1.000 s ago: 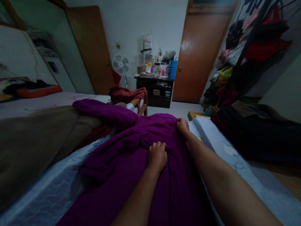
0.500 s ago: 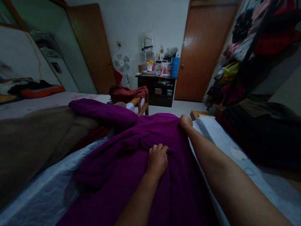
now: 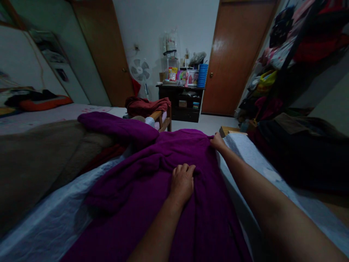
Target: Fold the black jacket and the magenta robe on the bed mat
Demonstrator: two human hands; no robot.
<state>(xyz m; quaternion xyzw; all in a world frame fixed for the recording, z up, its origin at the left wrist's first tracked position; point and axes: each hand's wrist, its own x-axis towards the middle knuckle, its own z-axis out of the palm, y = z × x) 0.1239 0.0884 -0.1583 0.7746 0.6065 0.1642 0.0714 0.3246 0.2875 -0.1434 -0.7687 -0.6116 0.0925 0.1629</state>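
Note:
A long purple garment [image 3: 152, 203] is spread over the bed, one sleeve [image 3: 117, 127] lying out to the left across a brown blanket. My left hand [image 3: 183, 181] lies on the middle of the garment, its curled fingers closed on a fold of the cloth. Farther off, my right hand [image 3: 217, 142] pinches the garment's upper right edge and draws a small corner of it out to the side. Its fingertips are partly hidden by the hand itself.
Pale quilted bedding [image 3: 245, 153] shows on both sides. The brown blanket [image 3: 49, 153] fills the left, dark folded clothes [image 3: 294, 153] the right. Beyond stand a wooden frame with a red cloth [image 3: 147, 107], a fan [image 3: 140, 70], a dark cabinet [image 3: 188, 113] and a door [image 3: 237, 58].
My right hand has shifted slightly right, pulling the garment's edge outward into a stretched point. My left hand stays in place on the cloth. The view has moved slightly.

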